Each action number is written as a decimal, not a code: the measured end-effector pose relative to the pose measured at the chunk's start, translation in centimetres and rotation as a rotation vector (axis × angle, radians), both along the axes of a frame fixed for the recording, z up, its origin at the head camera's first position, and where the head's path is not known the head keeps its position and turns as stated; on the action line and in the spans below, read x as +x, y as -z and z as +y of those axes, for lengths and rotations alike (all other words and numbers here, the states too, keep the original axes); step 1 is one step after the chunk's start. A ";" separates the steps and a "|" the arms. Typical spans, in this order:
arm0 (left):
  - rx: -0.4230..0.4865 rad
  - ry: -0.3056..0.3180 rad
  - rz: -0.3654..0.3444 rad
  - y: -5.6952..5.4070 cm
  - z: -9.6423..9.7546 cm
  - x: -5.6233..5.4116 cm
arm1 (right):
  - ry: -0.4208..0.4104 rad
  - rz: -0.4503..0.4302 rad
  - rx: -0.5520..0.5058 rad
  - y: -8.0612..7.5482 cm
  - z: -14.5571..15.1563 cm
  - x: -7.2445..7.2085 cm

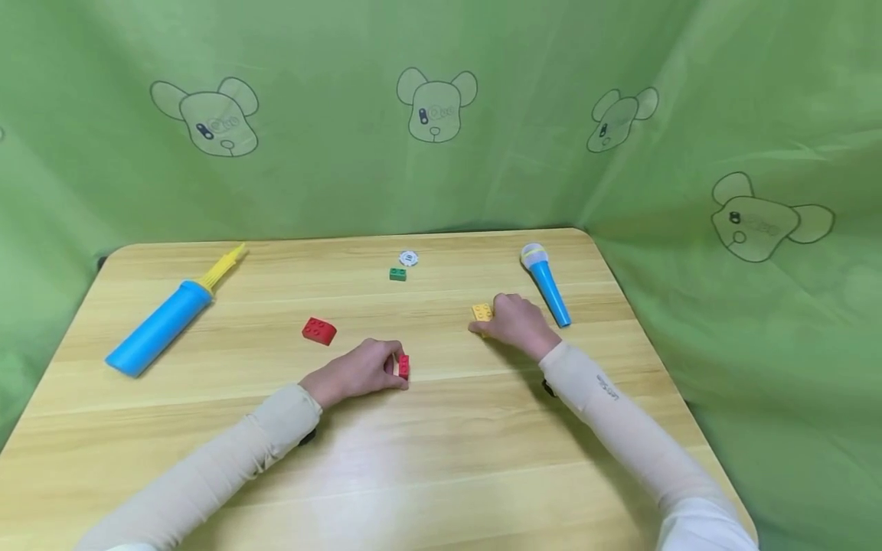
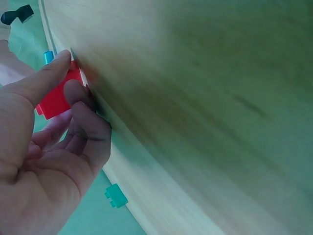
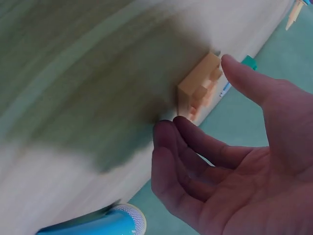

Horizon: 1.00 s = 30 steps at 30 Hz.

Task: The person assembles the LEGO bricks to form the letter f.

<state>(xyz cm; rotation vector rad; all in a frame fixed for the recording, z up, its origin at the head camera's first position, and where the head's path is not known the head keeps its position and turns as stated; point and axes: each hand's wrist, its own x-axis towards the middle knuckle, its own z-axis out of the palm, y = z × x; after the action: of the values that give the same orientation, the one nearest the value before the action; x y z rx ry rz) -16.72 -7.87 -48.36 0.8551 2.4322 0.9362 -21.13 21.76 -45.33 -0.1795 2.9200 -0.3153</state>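
Left hand (image 1: pixel 360 371) pinches small red block (image 1: pixel 404 367), long axis near-to-far, by table (image 1: pixel 441 459) centre; yellow block (image 1: pixel 481 311) lies toward right edge, right hand (image 1: pixel 517 324) just beside it, fingers parted, contact unclear.

Seen from above, with the left arm (image 1: pixel 207 478) stretched forward from lower left and the right arm (image 1: pixel 641 436) from lower right, both angled inward and pale-sleeved to the wrists. Pinching with the left hand (image 1: pixel 361 371), between the thumb on the near side and a bent index finger on the far side. Placed slightly farther forward with the right hand (image 1: pixel 517 324), loosely curved, with thumb and fingertips parted.
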 end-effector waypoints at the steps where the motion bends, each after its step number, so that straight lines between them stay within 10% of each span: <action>1: -0.001 0.001 0.000 0.0 0.0 0.0 | -0.002 0.005 0.011 0.1 0.0 0.0; 11: -0.023 0.002 -0.002 -0.1 0.1 0.0 | -0.090 -0.011 0.014 -0.3 -0.3 0.0; 30: -0.004 -0.004 0.064 0.1 0.3 -0.3 | -0.604 0.009 -0.186 -3.4 -6.9 4.1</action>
<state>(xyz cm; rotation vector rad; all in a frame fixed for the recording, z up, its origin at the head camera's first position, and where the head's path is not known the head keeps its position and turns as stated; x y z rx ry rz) -17.06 -7.53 -48.45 0.8920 2.4895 0.9180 -16.99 14.91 -41.88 -1.0564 2.6686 -0.4736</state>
